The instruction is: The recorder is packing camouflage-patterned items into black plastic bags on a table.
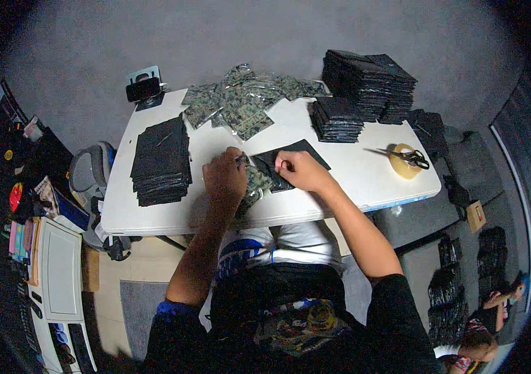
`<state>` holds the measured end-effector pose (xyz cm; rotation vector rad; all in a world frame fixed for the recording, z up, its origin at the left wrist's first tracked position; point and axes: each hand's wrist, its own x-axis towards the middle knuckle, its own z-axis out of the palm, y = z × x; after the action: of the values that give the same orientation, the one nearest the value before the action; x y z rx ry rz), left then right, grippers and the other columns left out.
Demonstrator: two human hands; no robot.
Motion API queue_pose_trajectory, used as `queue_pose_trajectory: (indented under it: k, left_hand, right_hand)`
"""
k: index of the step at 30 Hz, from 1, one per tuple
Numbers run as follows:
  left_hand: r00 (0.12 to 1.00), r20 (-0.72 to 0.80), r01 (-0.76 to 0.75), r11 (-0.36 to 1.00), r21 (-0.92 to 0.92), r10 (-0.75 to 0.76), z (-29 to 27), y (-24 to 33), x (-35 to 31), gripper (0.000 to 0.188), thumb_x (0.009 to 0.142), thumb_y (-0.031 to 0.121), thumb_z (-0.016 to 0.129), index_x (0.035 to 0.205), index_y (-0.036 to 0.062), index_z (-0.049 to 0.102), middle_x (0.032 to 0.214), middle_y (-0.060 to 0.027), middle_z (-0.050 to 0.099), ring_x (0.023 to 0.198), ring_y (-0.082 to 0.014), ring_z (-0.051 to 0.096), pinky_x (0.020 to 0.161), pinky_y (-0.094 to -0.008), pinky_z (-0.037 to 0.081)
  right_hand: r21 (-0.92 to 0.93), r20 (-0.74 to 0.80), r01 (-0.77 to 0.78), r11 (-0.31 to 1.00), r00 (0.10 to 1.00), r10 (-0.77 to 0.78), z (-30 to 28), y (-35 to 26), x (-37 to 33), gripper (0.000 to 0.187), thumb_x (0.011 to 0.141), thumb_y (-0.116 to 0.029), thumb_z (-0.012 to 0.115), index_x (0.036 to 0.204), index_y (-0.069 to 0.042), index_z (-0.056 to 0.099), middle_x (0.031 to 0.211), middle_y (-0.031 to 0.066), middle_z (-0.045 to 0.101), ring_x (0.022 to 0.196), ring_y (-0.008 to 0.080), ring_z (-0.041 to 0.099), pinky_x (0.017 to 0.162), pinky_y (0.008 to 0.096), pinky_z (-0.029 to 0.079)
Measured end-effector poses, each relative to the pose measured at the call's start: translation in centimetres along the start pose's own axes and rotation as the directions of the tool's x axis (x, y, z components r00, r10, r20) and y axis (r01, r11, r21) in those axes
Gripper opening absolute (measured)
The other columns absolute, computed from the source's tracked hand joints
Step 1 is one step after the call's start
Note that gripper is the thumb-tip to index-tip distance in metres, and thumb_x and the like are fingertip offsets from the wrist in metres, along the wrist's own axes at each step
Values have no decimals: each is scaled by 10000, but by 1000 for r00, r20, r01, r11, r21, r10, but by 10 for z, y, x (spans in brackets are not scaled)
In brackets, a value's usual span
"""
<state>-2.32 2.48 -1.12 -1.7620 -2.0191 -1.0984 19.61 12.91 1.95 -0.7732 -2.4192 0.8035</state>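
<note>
Left hand (225,176) closed on camo packet (258,181), near-centre of bench (371,165). Right hand (304,171) pinching black bag (306,147), just right of packet. Black stack (162,159) on left; scissors (416,158) on tape roll (403,169), right side.

This is looking like a room at home that is serving as a small packing place. A white table (355,177) is standing under the fingers (282,163). Past the fingers and to the right, tall piles of black packets (368,87) are sitting. Sticky tape (403,171) and scissors (413,156) are lying to the right of the fingers. Farther right, what is looking like a grey sofa (484,167) is standing. Far to their left, a white cabinet (61,274) is standing.
</note>
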Motion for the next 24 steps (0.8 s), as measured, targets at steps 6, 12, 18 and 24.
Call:
queue_pose_trajectory:
  k: [6,12,18,24]
  left_hand:
    - [999,-45,27,999,28,-26,-5,-9,7,404,853,127,798,1193,152,581,1055,-48,702,978,-310,685,847,-497,458]
    - [999,-48,9,996,-84,-14,3,11,-1,330,862,132,777,1143,139,604,1053,-52,691,976,-331,671,861,-508,457]
    - [987,-76,-153,968,-198,140,8,3,-22,338,841,82,753,1145,123,611,1048,-72,679,1031,-343,649,920,-503,443]
    - [977,-52,-215,951,-222,209,2,1,-30,302,840,96,745,1122,110,637,1097,-108,664,1073,-345,630,966,-511,421]
  right_hand:
    - [-22,13,-3,1000,1000,4,-4,-9,-2,86,874,-85,684,927,-21,704,789,166,719,719,324,712,680,433,544]
    - [-14,-41,-3,1000,999,3,5,-2,0,119,898,-139,710,909,-22,704,778,178,719,715,343,713,674,446,543]
    - [-182,-30,-65,981,998,61,16,-23,0,377,905,-373,789,896,-11,686,747,230,690,702,395,690,661,465,523]
    - [-306,-47,-6,952,999,-9,24,-32,-1,344,852,-311,799,956,-2,689,842,262,718,828,473,713,780,530,568]
